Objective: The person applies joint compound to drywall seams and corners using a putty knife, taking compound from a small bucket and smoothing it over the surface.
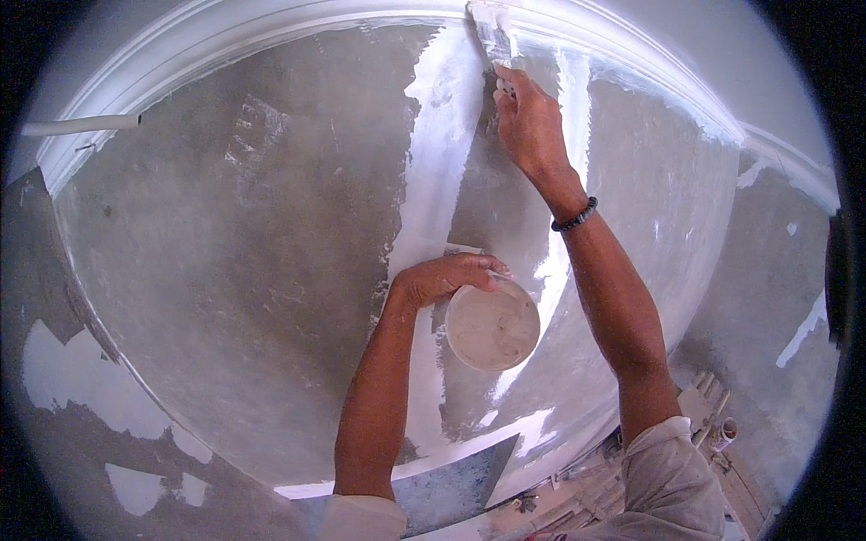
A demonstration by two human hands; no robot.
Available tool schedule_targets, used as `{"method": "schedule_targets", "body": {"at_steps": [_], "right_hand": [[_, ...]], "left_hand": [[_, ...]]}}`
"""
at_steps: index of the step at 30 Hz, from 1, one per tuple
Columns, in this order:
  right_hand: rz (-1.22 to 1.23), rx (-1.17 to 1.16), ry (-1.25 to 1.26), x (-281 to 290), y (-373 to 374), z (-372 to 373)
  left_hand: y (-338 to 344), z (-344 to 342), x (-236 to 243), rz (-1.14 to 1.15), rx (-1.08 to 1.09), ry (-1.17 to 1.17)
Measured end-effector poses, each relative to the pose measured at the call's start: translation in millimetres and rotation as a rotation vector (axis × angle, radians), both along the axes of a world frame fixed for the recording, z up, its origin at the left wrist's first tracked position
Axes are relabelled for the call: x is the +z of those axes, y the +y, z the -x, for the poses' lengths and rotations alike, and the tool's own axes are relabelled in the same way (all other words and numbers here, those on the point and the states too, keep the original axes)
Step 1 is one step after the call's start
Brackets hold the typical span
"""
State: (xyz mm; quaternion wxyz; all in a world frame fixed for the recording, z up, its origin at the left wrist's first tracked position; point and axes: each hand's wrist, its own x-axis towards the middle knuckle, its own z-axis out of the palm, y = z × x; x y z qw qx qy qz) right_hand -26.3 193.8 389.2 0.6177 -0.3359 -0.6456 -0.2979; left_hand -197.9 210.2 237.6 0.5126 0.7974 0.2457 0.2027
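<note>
My left hand grips the rim of a round tub, fingers over its upper edge. Pale, creamy filler lies inside the tub. A thin flat edge shows just behind that hand; I cannot make out what it belongs to. Up high, my right hand is closed round the handle of a putty knife. Its blade, smeared with white filler, is up against the white cornice, at the top of a broad white filler band on the grey wall.
A second, narrower white filler strip runs down the wall to the right. A pale pipe sticks out at the upper left. Below right lie planks and a small open cylinder. White patches mark the lower left wall.
</note>
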Motion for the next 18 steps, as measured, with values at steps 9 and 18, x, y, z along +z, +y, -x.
{"method": "schedule_targets", "body": {"at_steps": [9, 18], "right_hand": [[0.220, -0.146, -0.083, 12.0, -60.3, -14.2], [0.015, -0.106, 0.039, 26.3, -31.1, -13.3]], "left_hand": [[2.3, 3.2, -1.9, 0.093, 0.000, -0.024], [-7.1, -3.9, 7.4, 0.058, -0.048, -0.054]]}}
